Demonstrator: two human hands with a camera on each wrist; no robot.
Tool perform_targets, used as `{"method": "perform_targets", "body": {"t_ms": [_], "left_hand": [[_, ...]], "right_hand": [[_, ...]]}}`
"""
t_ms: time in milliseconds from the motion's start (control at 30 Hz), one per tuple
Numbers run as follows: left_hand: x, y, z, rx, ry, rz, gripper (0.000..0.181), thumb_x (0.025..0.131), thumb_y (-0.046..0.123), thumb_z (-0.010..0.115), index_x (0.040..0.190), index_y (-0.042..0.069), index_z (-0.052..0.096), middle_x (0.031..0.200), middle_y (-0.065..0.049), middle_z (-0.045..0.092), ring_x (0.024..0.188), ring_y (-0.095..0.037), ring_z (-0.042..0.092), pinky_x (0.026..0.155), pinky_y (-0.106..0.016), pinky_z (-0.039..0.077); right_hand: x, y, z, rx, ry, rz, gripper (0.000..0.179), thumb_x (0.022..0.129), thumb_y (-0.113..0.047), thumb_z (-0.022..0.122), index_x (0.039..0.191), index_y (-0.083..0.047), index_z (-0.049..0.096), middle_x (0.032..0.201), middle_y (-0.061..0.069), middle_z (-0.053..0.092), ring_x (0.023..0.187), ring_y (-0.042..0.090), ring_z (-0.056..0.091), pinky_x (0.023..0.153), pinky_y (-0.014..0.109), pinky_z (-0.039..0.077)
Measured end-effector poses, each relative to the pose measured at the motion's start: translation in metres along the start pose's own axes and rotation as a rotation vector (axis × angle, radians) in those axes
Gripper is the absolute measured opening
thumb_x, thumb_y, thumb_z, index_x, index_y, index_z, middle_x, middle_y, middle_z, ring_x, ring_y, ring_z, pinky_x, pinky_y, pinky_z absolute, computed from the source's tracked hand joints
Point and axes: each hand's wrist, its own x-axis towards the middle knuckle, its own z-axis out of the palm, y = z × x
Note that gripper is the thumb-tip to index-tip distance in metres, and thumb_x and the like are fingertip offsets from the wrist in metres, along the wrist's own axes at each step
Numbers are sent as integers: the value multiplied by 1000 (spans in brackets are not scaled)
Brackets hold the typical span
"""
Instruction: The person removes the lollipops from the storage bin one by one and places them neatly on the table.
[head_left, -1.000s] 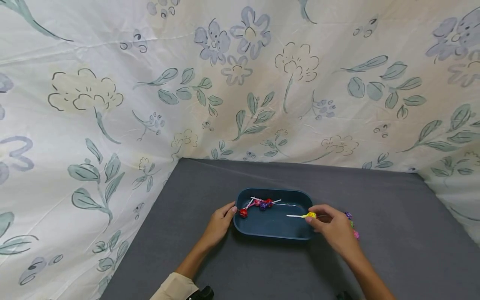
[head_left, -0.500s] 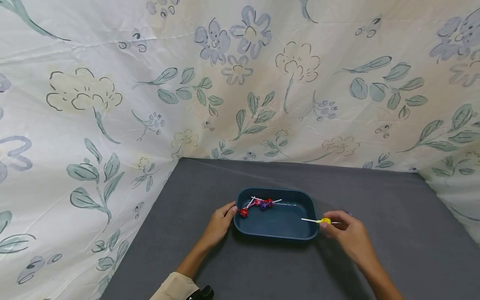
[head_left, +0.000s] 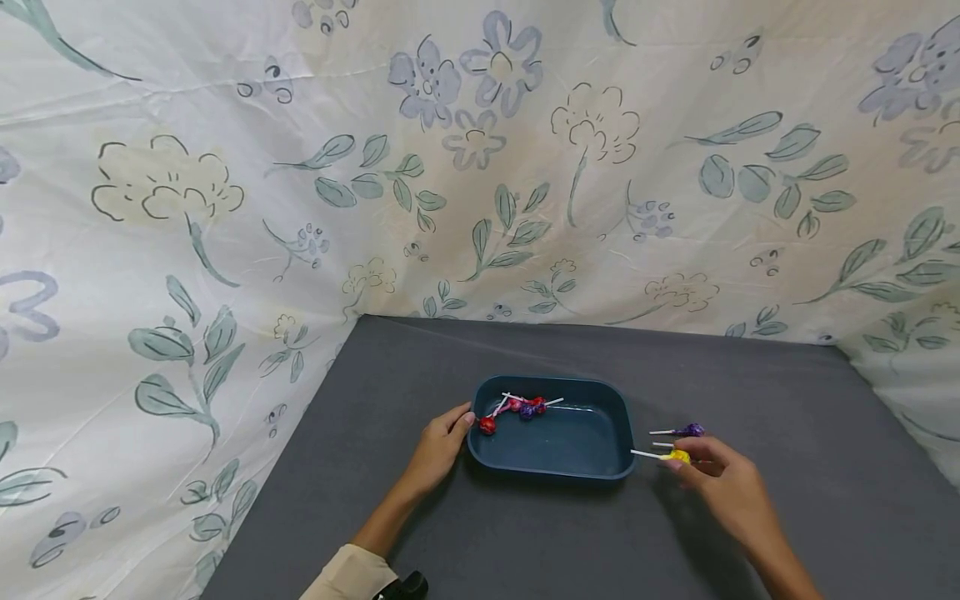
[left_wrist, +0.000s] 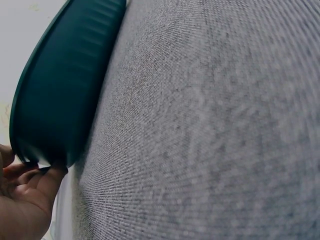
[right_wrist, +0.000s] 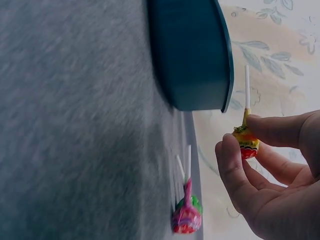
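My right hand [head_left: 731, 493] pinches a yellow-wrapped lollipop [head_left: 679, 457] by its head between thumb and fingers, just right of the dark blue tray [head_left: 551, 475]. Its white stick points left, towards the tray's edge. In the right wrist view the lollipop is held above the cloth. My left hand [head_left: 437, 450] grips the tray's left end, thumb at the rim and fingers against the outer wall. Inside, at the tray's left and back, lie several lollipops: a red one [head_left: 487, 426], a purple one [head_left: 527, 412] and others close by.
Right of the tray a purple lollipop [head_left: 690, 430] lies on the grey cloth [head_left: 525, 542]. Pink [right_wrist: 186, 220] and green [right_wrist: 196, 203] lollipops lie under my right hand, mostly hidden in the head view. A floral curtain [head_left: 487, 208] rises behind.
My right hand has moved from over the tray's right end to the right, outside it, still holding the yellow lollipop. The purple lollipop shows more fully. My left hand and the tray stay put.
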Motion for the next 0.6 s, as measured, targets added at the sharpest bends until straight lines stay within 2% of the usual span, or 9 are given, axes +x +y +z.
{"method": "perform_targets", "body": {"t_ms": [133, 267, 367, 400, 467, 533, 600], "left_hand": [[0, 0, 0, 4, 1, 1, 47, 113, 27, 53, 151, -2, 56, 151, -18, 60, 142, -32, 55, 121, -58, 38], [0, 1, -1, 7, 4, -3, 46, 113, 27, 53, 150, -1, 57, 142, -17, 66, 131, -28, 59, 119, -57, 42], [0, 3, -1, 12, 7, -12, 46, 113, 27, 54, 150, 0, 58, 122, -16, 70, 118, -26, 61, 109, -49, 49], [0, 3, -1, 14, 11, -13, 46, 113, 27, 54, 150, 0, 58, 126, -15, 70, 118, -25, 61, 112, -49, 49], [0, 3, -1, 18, 9, -15, 47, 113, 29, 54, 150, 0, 58, 117, -14, 70, 114, -24, 61, 103, -44, 50], [0, 3, -1, 14, 5, -15, 47, 113, 28, 53, 151, 0, 57, 121, -15, 69, 117, -27, 61, 105, -45, 50], [0, 4, 0, 16, 6, -9, 46, 114, 26, 53, 151, -1, 57, 134, -17, 69, 128, -30, 62, 114, -50, 48]], "right_hand": [[-1, 8, -7, -25, -13, 22, 46, 97, -29, 81, 132, -2, 69, 122, 20, 74, 83, 8, 74, 70, 23, 57], [1, 16, -13, -88, -10, 33, 50, 96, -35, 82, 132, -2, 70, 123, 22, 75, 88, 9, 74, 71, 24, 55], [4, 20, -17, -129, -12, 47, 50, 96, -36, 81, 132, -2, 71, 124, 23, 75, 90, 13, 75, 71, 26, 54], [4, 21, -18, -142, -11, 48, 49, 96, -35, 81, 131, -2, 71, 123, 23, 75, 90, 13, 75, 70, 26, 54], [5, 24, -20, -148, -16, 52, 48, 97, -33, 80, 131, -1, 71, 121, 22, 76, 87, 12, 75, 68, 25, 55], [6, 27, -21, -138, -26, 50, 47, 97, -30, 81, 130, 1, 70, 118, 22, 76, 82, 12, 76, 67, 25, 57], [6, 29, -23, -135, -33, 49, 47, 97, -29, 81, 130, 3, 70, 117, 22, 77, 80, 13, 76, 65, 25, 57]]}}
